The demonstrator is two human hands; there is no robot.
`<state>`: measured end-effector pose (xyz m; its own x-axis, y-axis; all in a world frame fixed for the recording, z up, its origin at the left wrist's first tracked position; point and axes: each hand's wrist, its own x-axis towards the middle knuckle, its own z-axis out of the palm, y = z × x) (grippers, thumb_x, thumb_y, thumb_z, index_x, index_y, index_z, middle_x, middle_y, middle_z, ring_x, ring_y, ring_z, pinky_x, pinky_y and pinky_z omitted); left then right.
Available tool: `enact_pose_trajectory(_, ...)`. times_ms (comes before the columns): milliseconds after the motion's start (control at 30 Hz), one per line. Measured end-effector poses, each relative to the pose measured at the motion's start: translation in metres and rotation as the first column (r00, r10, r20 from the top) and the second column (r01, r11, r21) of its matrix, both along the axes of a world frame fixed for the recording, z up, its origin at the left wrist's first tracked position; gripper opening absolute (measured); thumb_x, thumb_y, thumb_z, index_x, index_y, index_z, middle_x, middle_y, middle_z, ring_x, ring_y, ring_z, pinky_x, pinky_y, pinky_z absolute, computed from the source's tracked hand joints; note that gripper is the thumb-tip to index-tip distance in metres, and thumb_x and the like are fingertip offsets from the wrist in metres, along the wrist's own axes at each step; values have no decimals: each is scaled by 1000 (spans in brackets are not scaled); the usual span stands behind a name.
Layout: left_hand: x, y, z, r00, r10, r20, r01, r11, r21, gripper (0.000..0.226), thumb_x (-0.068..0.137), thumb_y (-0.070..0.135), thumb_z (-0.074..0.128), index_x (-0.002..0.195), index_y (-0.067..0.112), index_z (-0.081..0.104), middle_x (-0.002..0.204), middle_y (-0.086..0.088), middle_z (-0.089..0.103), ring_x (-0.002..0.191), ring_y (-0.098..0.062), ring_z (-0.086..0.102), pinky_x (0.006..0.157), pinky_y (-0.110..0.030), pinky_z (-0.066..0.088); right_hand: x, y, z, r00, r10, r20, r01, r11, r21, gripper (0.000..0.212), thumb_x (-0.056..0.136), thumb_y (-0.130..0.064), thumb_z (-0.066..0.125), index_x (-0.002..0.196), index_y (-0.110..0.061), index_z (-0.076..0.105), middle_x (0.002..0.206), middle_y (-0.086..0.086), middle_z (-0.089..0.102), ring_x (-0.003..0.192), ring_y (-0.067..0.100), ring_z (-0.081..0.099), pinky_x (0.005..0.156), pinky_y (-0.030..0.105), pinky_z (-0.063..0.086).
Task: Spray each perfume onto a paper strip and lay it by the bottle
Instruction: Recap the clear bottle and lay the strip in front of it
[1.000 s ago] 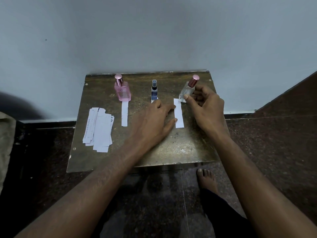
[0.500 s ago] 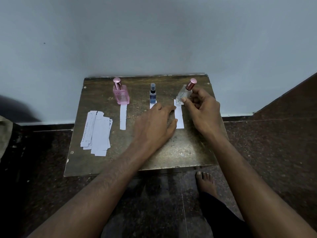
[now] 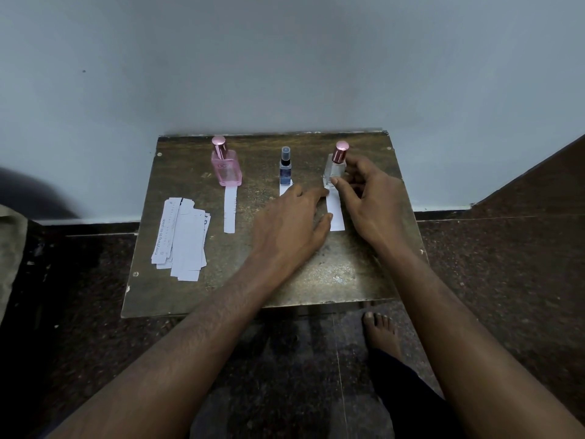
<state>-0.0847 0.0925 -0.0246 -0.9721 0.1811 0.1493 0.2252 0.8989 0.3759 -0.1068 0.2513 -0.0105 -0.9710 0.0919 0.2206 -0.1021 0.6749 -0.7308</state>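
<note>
Down at the near edge of the worn brown counter (image 3: 332,280), bare scuffed wood lies between both forearms. Left of the left hand (image 3: 289,228) on that counter, a loose stack of paper strips (image 3: 182,239). That hand rests flat, fingers straight, touching a white strip (image 3: 336,213). Beyond, the right hand (image 3: 367,191) has its fingers curled round the clear bottle (image 3: 334,167), upright. Farther left stand the blue bottle (image 3: 285,167) and pink bottle (image 3: 225,167), by the grey wall (image 3: 285,58).
</note>
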Motion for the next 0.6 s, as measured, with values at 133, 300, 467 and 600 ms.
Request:
enact_pose_trajectory(133, 0, -1, 0, 1000, -7, 8, 7, 1000, -4, 48, 103, 52, 58, 149, 37, 55, 121, 7, 63, 103, -17, 68, 74, -36, 55, 4, 3, 4, 999, 12, 34, -13, 999, 34, 46, 98, -22, 77, 142, -21, 66, 109, -7, 77, 91, 0, 69, 87, 9, 52)
enact_pose_trajectory(300, 11, -11, 9, 995, -46, -90, 45, 999, -15, 36, 103, 44, 61, 137, 32, 64, 113, 6, 61, 104, -15, 57, 71, -30, 42, 18, 12, 9, 995, 47, -85, -25, 969, 246, 55, 100, -21, 72, 149, -6, 56, 143, 9, 65, 130, 25, 62, 113, 36, 48)
enact_pose_trajectory(467, 46, -56, 11, 995, -24, -92, 27, 999, 32, 41, 103, 24, 63, 141, 11, 61, 137, -8, 61, 131, -26, 50, 106, -36, 43, 67, -20, -2, 989, 142, -47, -121, 942, 312, 54, 108, -26, 58, 156, -5, 46, 163, 16, 44, 150, 30, 39, 124, 28, 24)
enact_pose_trajectory(600, 93, -75, 7, 1000, -28, 3, 28, 999, 24, 56, 104, 20, 60, 155, 2, 46, 158, -15, 49, 152, -29, 38, 129, -42, 30, 110, -38, -16, 992, 123, 34, -126, 899, 420, 58, 109, -22, 51, 161, -2, 36, 172, 24, 25, 161, 38, 23, 131, 50, 24)
